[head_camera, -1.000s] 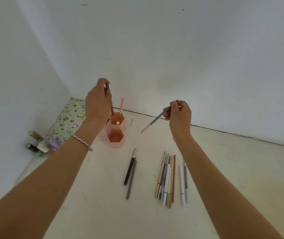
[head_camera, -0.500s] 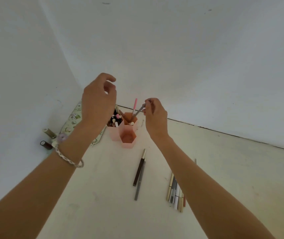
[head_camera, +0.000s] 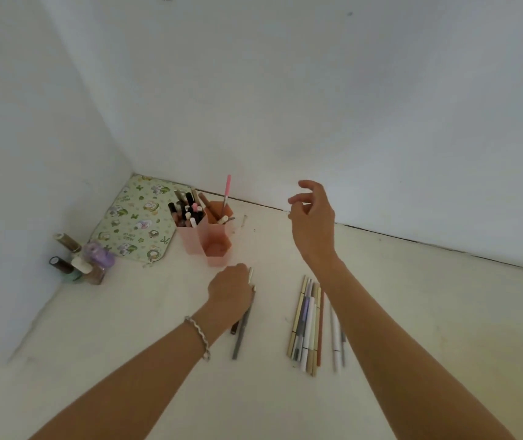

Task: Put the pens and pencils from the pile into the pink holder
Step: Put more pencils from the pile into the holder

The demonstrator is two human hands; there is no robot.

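Left hand (head_camera: 230, 289) dropped onto slim pens (head_camera: 241, 328); right hand (head_camera: 312, 219) now empty, fingers (head_camera: 298, 198) curled

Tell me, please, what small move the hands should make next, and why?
Probably close the left hand on one of the two loose pens beneath it and lift: it already rests on them, the right hand hovers empty, and the pink holder stands just beyond.

pink holder (head_camera: 214, 246): hexagonal cups, upright, part-filled | pile (head_camera: 309, 325): pens side by side, flat | 2 pens (head_camera: 241, 331) left of it
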